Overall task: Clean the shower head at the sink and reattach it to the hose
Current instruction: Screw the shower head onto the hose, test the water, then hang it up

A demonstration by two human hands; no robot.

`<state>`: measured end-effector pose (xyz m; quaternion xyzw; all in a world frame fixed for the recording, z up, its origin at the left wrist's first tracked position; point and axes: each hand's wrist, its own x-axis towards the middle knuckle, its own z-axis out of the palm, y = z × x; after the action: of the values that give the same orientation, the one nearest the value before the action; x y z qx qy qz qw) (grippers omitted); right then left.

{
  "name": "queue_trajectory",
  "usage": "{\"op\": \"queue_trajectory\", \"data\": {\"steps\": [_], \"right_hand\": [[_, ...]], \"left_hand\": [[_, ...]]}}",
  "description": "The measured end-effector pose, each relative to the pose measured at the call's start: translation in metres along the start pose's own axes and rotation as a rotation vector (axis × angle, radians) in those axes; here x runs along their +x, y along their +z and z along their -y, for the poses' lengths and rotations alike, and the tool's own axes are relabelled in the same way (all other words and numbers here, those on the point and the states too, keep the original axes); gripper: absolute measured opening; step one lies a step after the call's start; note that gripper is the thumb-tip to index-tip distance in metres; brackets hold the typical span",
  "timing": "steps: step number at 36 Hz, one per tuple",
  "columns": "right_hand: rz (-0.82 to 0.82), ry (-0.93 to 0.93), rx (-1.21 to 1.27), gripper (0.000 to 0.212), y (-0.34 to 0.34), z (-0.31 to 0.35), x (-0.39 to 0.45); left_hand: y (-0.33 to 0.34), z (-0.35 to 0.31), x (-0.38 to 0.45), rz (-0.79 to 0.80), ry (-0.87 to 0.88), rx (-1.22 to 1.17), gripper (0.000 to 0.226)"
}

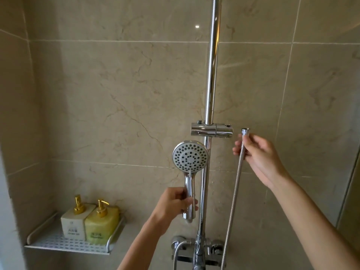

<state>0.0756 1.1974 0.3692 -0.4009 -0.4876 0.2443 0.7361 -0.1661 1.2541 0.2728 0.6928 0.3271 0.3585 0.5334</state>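
Left hand (176, 203) fingers closed on shower head (190, 158) handle; right hand (257, 152) pinches hose (236, 176) below its nut. Apart; misaligned threading risks cross-thread, leak.

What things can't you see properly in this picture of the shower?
All in the head view:
- Bottom end of the shower head handle: partly covered by the left hand, so its thread is hidden.
- Writing on the two soap bottles: too small to read.
- Lower hose and tap: cut off by the bottom edge.
- Top of the rail: cut off by the top edge.
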Motion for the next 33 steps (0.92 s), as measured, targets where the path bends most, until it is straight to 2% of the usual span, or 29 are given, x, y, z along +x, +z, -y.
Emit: {"op": "queue_trajectory", "data": {"steps": [4, 9, 13, 16, 20, 24, 28, 31, 33], "right_hand": [[0.009, 0.045, 0.051, 0.026, -0.008, -0.017, -0.022], [0.028, 0.093, 0.037, 0.027, -0.014, -0.041, -0.051], [0.054, 0.169, 0.036, 0.029, -0.01, -0.061, -0.082], [0.06, 0.222, 0.02, 0.05, -0.003, -0.075, -0.105], [0.083, 0.265, 0.017, 0.033, 0.007, -0.095, -0.127], [0.119, 0.257, -0.062, 0.022, 0.017, -0.107, -0.138], [0.148, 0.242, -0.212, 0.02, 0.028, -0.118, -0.146], [0.146, 0.259, -0.266, 0.019, 0.036, -0.127, -0.15], [0.143, 0.267, -0.265, 0.016, 0.041, -0.13, -0.152]], "left_hand": [[-0.001, 0.002, 0.0, -0.01, 0.002, -0.005, 0.014], [0.003, 0.003, 0.002, -0.004, 0.012, -0.011, 0.014], [0.006, 0.003, 0.003, 0.003, 0.028, -0.042, 0.031], [0.008, 0.003, 0.006, 0.012, 0.028, -0.055, 0.028], [0.01, 0.005, 0.011, 0.009, 0.048, -0.072, 0.021], [0.01, 0.0, 0.013, 0.009, 0.057, -0.08, 0.032], [0.009, -0.001, 0.017, 0.012, 0.078, -0.074, 0.025], [0.008, -0.004, 0.017, 0.008, 0.098, -0.078, 0.038], [0.008, -0.005, 0.016, 0.007, 0.097, -0.076, 0.034]]}}
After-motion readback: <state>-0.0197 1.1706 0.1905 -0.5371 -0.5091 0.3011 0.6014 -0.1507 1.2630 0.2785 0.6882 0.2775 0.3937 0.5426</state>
